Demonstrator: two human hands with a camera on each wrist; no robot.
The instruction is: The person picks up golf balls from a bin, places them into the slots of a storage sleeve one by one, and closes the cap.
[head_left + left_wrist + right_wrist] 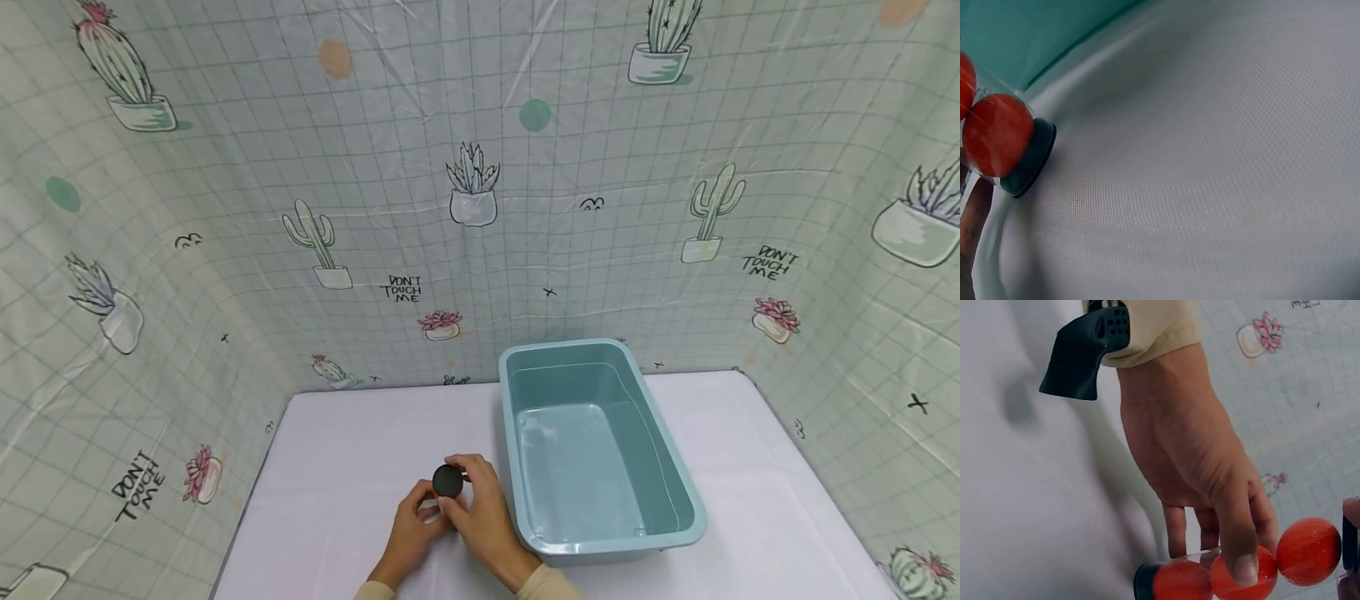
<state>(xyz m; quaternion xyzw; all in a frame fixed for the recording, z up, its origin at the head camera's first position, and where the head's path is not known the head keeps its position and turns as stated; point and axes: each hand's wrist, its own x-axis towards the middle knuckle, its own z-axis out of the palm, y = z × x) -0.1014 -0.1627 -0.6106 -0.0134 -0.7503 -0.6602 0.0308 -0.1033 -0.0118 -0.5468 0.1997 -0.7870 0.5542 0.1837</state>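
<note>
A clear tube (442, 500) with a black top cap (447, 481) stands on the white table (337, 442), and both hands are around it. My left hand (408, 527) grips its side; my right hand (483, 510) curls around the top by the cap. In the right wrist view the left hand (1197, 462) wraps the tube (1235, 578), which holds three orange balls (1309, 550). In the left wrist view the tube (994, 134) rests its black bottom cap (1034, 159) on the table, with a finger (972, 219) beside it.
A light blue plastic basin (600, 550) stands just right of the hands, with nothing in it; its wall (1022, 31) shows in the left wrist view. A cactus-print curtain (465, 192) encloses the table at the back and on both sides.
</note>
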